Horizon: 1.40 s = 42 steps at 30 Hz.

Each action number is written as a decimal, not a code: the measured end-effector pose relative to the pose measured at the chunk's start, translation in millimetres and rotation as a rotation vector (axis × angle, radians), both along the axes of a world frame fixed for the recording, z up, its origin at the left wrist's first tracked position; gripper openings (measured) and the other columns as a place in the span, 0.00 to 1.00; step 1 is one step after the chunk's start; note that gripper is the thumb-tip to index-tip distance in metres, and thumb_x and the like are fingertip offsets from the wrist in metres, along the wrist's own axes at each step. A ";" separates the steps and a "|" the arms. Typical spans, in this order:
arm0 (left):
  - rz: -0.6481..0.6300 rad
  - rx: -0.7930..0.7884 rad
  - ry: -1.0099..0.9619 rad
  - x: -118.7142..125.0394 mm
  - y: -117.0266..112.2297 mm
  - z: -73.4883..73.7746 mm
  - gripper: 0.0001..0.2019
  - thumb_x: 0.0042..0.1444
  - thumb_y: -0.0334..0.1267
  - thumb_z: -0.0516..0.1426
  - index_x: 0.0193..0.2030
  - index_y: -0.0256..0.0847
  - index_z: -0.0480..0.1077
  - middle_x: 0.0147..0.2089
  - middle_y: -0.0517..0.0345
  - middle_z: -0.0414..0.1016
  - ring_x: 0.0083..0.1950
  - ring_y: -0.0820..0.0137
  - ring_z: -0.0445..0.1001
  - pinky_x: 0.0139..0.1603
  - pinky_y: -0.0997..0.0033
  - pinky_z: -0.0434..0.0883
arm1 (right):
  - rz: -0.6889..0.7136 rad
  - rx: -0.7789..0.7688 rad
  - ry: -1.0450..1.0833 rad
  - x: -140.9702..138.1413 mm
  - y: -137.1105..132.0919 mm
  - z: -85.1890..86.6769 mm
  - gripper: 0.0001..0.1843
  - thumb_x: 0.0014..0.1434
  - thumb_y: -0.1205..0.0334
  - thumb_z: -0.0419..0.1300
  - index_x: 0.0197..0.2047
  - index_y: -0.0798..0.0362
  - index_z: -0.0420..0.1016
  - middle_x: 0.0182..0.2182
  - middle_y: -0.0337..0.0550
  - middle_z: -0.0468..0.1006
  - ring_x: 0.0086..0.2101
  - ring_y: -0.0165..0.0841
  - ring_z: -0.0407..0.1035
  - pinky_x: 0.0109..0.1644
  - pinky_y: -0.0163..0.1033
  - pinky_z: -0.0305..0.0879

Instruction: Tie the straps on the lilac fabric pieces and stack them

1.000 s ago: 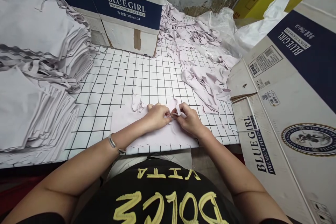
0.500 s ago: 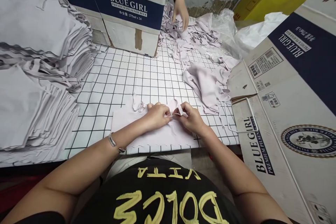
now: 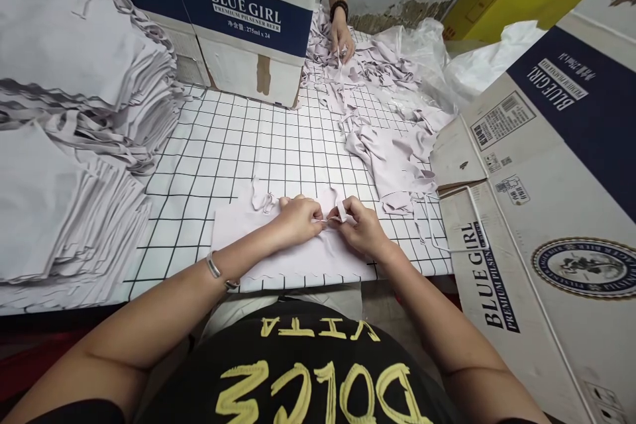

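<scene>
A pale pink camisole (image 3: pixel 293 255) lies flat on the checked tablecloth in front of me. One of its thin straps (image 3: pixel 260 197) curls loose on the cloth beyond my left wrist. My left hand (image 3: pixel 301 220) pinches the camisole's upper edge near its middle. Close beside it, my right hand (image 3: pixel 362 225) grips the other strap (image 3: pixel 340 209), which loops up over the fingers. The fingertips of both hands nearly meet; the exact spot they pinch is too small to make out.
Tall stacks of folded pale garments (image 3: pixel 94 73) stand at the left. A beer carton (image 3: pixel 248 33) rises behind, another carton (image 3: pixel 561 179) at the right. Loose pink garments (image 3: pixel 392 159) and clear plastic (image 3: pixel 427 53) lie at the back right, where another person's hand (image 3: pixel 342 40) touches the heap.
My hands stay almost in place on the camisole. The other person's hand has closed its fingers on the heap, and the nearer loose garment has settled flatter.
</scene>
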<state>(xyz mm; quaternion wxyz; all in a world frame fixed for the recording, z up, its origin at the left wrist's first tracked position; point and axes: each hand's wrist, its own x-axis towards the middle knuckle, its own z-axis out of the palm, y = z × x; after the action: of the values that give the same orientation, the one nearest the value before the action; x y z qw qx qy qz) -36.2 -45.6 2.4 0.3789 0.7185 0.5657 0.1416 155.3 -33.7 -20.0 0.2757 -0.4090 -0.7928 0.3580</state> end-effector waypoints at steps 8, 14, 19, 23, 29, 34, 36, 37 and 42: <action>-0.001 -0.008 0.010 1.4 1.2 -2.9 0.06 0.53 0.37 0.57 0.29 0.38 0.70 0.38 0.56 0.77 0.49 0.59 0.69 0.53 0.53 0.55 | -0.030 0.046 0.014 -3.3 -1.0 -2.8 0.09 0.56 0.70 0.57 0.36 0.48 0.60 0.33 0.38 0.78 0.34 0.33 0.73 0.38 0.37 0.67; -0.010 -0.011 0.021 0.6 -0.3 -3.0 0.05 0.52 0.35 0.56 0.27 0.38 0.68 0.36 0.55 0.76 0.47 0.59 0.69 0.52 0.54 0.55 | 0.046 0.179 -0.093 -5.5 -1.4 -1.5 0.10 0.52 0.73 0.55 0.34 0.49 0.60 0.29 0.38 0.74 0.29 0.32 0.69 0.34 0.35 0.63; -0.012 -0.007 0.031 1.7 3.8 -4.3 0.06 0.53 0.36 0.55 0.27 0.37 0.68 0.35 0.54 0.75 0.47 0.59 0.69 0.51 0.56 0.55 | -0.079 -0.034 0.108 -20.3 -2.4 -7.0 0.11 0.53 0.68 0.58 0.34 0.48 0.56 0.30 0.37 0.73 0.30 0.32 0.69 0.35 0.36 0.64; -0.083 0.064 0.126 -1.4 1.9 -2.5 0.09 0.57 0.42 0.57 0.34 0.38 0.71 0.40 0.51 0.75 0.51 0.55 0.67 0.52 0.54 0.54 | -0.186 -0.279 0.156 -25.6 13.4 -4.0 0.16 0.57 0.55 0.60 0.44 0.47 0.57 0.29 0.36 0.73 0.30 0.33 0.70 0.34 0.37 0.65; 0.332 0.301 0.357 -70.5 -69.8 7.3 0.16 0.64 0.48 0.48 0.51 0.43 0.67 0.50 0.47 0.70 0.53 0.55 0.66 0.55 0.52 0.55 | -0.593 0.125 -0.332 30.4 5.7 14.8 0.20 0.53 0.44 0.62 0.40 0.51 0.68 0.30 0.42 0.71 0.32 0.38 0.65 0.34 0.40 0.59; 0.536 0.100 0.629 -115.8 -124.0 -7.3 0.20 0.58 0.57 0.50 0.41 0.41 0.65 0.45 0.44 0.71 0.49 0.49 0.67 0.48 0.50 0.60 | -0.411 -0.119 -0.484 44.9 -48.1 12.3 0.16 0.53 0.47 0.62 0.29 0.50 0.66 0.28 0.42 0.71 0.31 0.37 0.64 0.32 0.39 0.57; 0.504 0.091 0.625 -113.6 -127.1 -10.0 0.14 0.62 0.50 0.47 0.37 0.42 0.64 0.43 0.46 0.71 0.48 0.53 0.69 0.47 0.53 0.61 | -0.439 -0.167 -0.404 38.8 -57.8 11.6 0.15 0.57 0.50 0.58 0.27 0.50 0.62 0.25 0.40 0.69 0.28 0.34 0.63 0.31 0.38 0.56; 0.485 0.091 0.617 -110.9 -126.1 -9.9 0.13 0.63 0.47 0.46 0.35 0.42 0.63 0.42 0.47 0.72 0.47 0.54 0.69 0.46 0.54 0.62 | -0.462 -0.221 -0.327 36.7 -59.1 11.8 0.15 0.58 0.50 0.57 0.28 0.50 0.61 0.23 0.37 0.66 0.26 0.33 0.61 0.29 0.37 0.55; 0.497 0.133 0.584 -104.8 -122.4 -6.7 0.12 0.64 0.46 0.45 0.41 0.42 0.62 0.42 0.47 0.73 0.46 0.55 0.72 0.45 0.57 0.63 | -0.431 -0.536 0.067 42.8 -51.4 12.5 0.21 0.54 0.47 0.62 0.41 0.47 0.57 0.19 0.27 0.61 0.19 0.27 0.54 0.22 0.32 0.50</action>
<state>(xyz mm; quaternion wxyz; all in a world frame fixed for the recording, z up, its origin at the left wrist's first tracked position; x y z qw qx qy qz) -141.0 -168.0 -4.3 0.1087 0.5925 0.7963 0.0550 198.1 -85.2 -7.5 0.2535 -0.6130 -0.5564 0.5005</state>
